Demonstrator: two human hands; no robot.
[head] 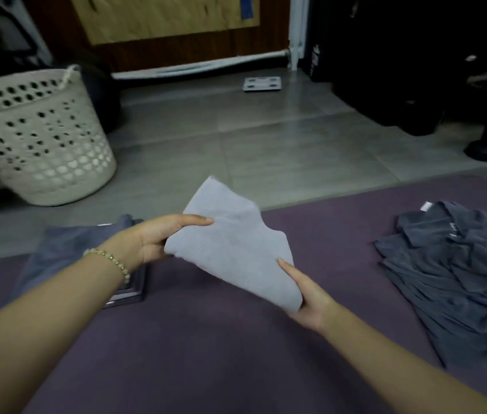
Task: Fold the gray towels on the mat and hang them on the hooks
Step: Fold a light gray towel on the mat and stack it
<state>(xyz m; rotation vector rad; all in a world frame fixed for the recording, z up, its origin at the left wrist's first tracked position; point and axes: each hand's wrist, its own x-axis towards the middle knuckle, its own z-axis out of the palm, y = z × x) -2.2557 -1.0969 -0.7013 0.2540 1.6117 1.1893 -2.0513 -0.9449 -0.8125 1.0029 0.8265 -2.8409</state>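
A light gray towel (233, 243), folded into a rough rectangle, is held in the air above the purple mat (206, 348). My left hand (161, 237) grips its left edge, thumb on top. My right hand (305, 297) pinches its near right corner from below. A pile of dark gray towels (460, 273) lies crumpled on the mat at the right. Another dark gray towel (65, 249) drapes over a metal rack (128, 294) at the left, behind my left forearm. No hooks can be made out.
A white perforated laundry basket (36, 138) stands on the tiled floor at the left. A bathroom scale (261, 83) lies by the far wall. Dark furniture and objects (415, 70) fill the back right.
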